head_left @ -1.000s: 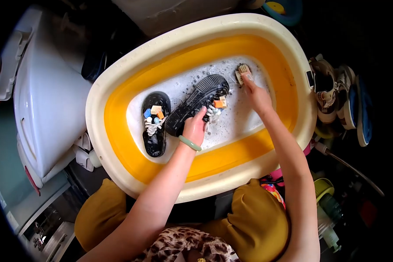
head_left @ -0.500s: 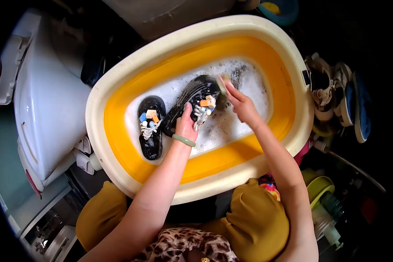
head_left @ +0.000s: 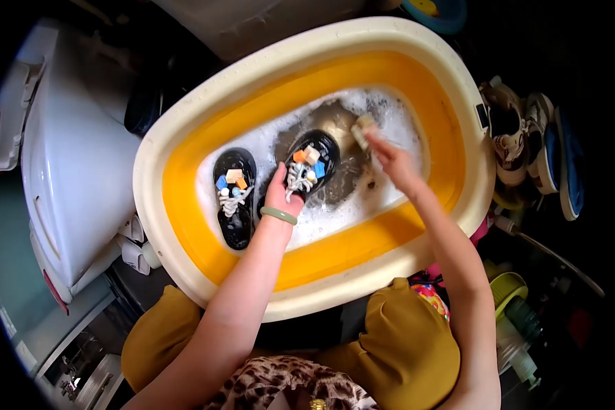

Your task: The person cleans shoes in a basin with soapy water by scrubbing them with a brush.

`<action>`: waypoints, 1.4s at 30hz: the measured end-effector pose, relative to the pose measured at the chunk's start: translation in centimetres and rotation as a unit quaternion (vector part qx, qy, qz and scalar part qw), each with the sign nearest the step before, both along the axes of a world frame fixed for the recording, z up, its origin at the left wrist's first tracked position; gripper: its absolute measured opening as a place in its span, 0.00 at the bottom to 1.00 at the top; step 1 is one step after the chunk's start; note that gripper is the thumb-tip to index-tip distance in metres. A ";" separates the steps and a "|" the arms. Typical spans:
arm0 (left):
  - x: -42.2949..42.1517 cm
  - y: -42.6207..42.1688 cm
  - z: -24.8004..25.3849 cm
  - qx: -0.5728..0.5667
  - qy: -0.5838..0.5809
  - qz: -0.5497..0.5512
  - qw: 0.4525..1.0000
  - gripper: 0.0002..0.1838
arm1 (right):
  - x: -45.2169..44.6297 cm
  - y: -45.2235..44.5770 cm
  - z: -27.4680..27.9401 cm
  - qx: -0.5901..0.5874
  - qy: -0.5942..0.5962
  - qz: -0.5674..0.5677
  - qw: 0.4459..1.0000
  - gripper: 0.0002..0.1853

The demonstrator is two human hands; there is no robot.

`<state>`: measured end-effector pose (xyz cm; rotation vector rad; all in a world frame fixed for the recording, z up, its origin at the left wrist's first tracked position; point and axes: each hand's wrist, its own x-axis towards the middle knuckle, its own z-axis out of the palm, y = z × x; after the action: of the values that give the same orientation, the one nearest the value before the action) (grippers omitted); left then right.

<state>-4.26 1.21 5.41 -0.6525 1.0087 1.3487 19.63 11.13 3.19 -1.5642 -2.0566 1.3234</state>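
Note:
My left hand (head_left: 284, 193) is closed on a black slipper (head_left: 323, 145) decorated with small orange, cream and blue blocks and grey-white cord. A matching slipper (head_left: 237, 229) lies to its left in the suds, with the same kind of trim. My right hand (head_left: 398, 164), slightly blurred, grips a small pale scrubbing brush (head_left: 363, 131) to the right of the held slipper, apart from it. Both slippers are inside a cream-rimmed yellow basin (head_left: 201, 256) with foamy, greyish water (head_left: 314, 222). Part of the held slipper is hidden by my fingers.
A white sink-like fixture (head_left: 78, 157) stands on the left. Several shoes (head_left: 543, 147) are lined up right of the basin. Near my right knee are a green bowl (head_left: 507, 290) and bottles (head_left: 524, 321). A blue bowl (head_left: 451, 19) is at the top.
The held slipper has turned from its sole side edge to show its decorated top more fully. The brush has moved right, away from it. Foam has parted, exposing murky water.

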 end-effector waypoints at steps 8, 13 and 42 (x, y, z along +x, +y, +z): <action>1.1 -3.2 2.2 0.112 0.220 -0.153 0.957 0.18 | -1.5 -1.7 -0.4 -0.064 0.083 -0.055 0.993 0.25; 1.9 -2.5 0.2 0.028 0.356 -0.228 0.906 0.21 | -6.7 -4.2 5.3 -0.074 0.038 0.041 0.996 0.22; -0.2 -0.2 1.2 0.210 -0.052 -0.024 0.976 0.21 | -1.9 -0.5 2.7 -0.047 -0.179 0.025 0.982 0.20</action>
<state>-4.48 0.99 6.57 -0.3719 0.6218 1.4142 17.78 10.63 5.91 -1.9248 -2.2781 1.2469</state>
